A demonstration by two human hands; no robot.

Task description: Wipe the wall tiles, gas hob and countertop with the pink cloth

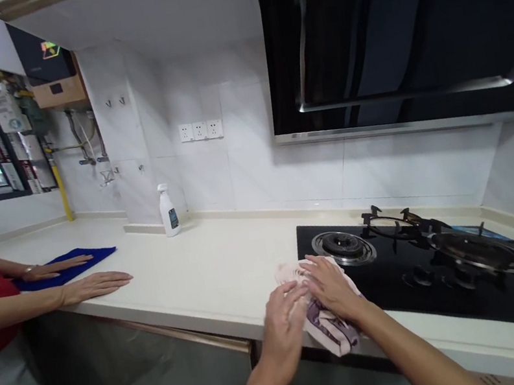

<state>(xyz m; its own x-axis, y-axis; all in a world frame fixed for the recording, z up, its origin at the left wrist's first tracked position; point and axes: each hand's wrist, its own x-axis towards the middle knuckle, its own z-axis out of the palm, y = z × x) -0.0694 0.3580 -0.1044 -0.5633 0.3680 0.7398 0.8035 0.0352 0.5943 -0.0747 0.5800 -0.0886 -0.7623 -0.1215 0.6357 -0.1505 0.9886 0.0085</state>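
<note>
A pale cloth with purple markings (335, 332) lies bunched at the counter's front edge, left of the gas hob (392, 291), and part of it hangs over the edge. My right hand (330, 286) rests on top of the cloth, its fingers stretched out and apart. Close beside it, my left hand (284, 320) is at the cloth's left side, fingers loosely bent and spread. Whether the left fingertips touch the cloth I cannot tell. The left burner (343, 245) has no pan support on it and sits just beyond my right hand.
At left, a person in red has one hand on a blue cloth (94, 253) and the other on the counter (217, 251). A white spray bottle (168, 212) stands by the wall. Pan supports (481, 250) are on the hob's right side, beneath a black range hood (389, 39).
</note>
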